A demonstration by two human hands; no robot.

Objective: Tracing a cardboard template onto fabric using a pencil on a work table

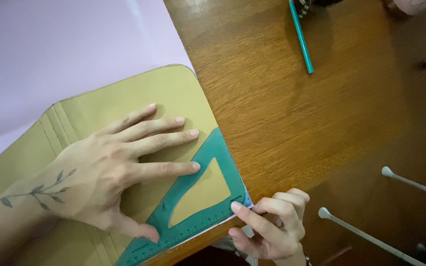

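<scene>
A green set square [208,197] is pinned flat on an olive-yellow sheet [124,98] by a spread left hand [109,170].

The left hand's fingers [173,168] are splayed wide and pressed down, nothing being gripped; the index tip and thumb rest on the set square. The sheet is laid over a pale lilac sheet [50,44] at the edge of the wooden tabletop [311,123]. The right hand [272,226] is curled, with its fingertips [236,207] pinched at the corner of the set square (whether paper is held there cannot be told). A teal pencil [301,37] lies well apart on the tabletop.
</scene>
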